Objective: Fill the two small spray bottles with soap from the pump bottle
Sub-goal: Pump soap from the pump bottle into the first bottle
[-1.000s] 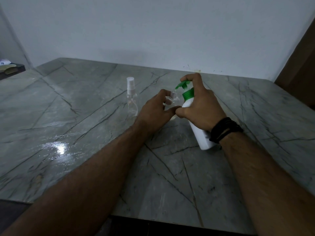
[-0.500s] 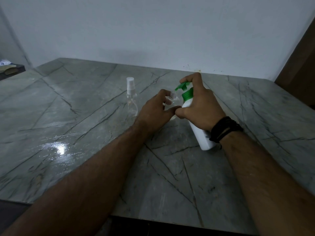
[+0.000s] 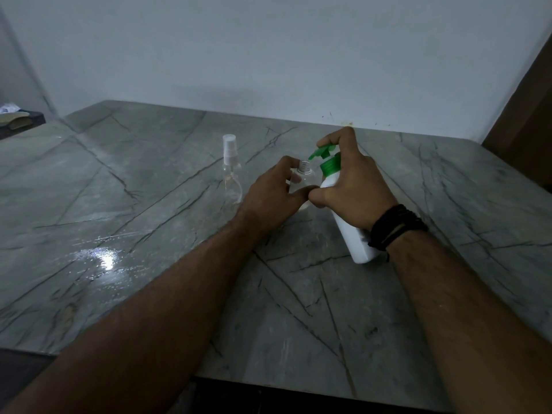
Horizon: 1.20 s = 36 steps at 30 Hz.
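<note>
Nothing has visibly moved since the earlier frames: both hands keep their grips. Curled around the tilted white pump bottle (image 3: 348, 222), the right hand (image 3: 355, 186) has its forefinger on the green pump head (image 3: 321, 151), whose spout points at the open neck of the small clear spray bottle (image 3: 304, 174) gripped by the left hand (image 3: 273, 194). A second spray bottle (image 3: 231, 171), capped, stands upright just left on the grey marble tabletop (image 3: 149, 204). Black bracelets (image 3: 394, 230) circle the right wrist.
</note>
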Tool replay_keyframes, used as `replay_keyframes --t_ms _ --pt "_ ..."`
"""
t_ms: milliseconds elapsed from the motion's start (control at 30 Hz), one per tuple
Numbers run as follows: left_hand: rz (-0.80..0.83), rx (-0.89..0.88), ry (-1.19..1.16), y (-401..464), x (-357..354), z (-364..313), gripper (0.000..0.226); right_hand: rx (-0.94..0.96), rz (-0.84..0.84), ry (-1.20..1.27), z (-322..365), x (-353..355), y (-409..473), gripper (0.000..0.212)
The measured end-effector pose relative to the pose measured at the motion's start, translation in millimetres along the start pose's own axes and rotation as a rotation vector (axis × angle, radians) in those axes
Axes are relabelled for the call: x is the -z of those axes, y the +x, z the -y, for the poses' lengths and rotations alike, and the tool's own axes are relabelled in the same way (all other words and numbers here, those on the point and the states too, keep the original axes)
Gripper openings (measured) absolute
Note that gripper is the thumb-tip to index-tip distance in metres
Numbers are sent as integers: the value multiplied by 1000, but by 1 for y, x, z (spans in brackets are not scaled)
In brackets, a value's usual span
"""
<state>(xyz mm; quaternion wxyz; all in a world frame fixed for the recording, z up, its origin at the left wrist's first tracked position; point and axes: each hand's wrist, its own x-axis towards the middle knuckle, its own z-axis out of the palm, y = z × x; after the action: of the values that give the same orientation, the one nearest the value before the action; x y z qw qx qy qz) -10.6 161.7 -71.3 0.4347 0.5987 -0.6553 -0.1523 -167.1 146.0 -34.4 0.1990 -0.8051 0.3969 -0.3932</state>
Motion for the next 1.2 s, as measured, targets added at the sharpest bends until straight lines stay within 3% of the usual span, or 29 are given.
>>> replay_keyframes --t_ms 1200 --pt "-4 -11 -12 1 -1 3 48 6 9 5 -2 -1 2 71"
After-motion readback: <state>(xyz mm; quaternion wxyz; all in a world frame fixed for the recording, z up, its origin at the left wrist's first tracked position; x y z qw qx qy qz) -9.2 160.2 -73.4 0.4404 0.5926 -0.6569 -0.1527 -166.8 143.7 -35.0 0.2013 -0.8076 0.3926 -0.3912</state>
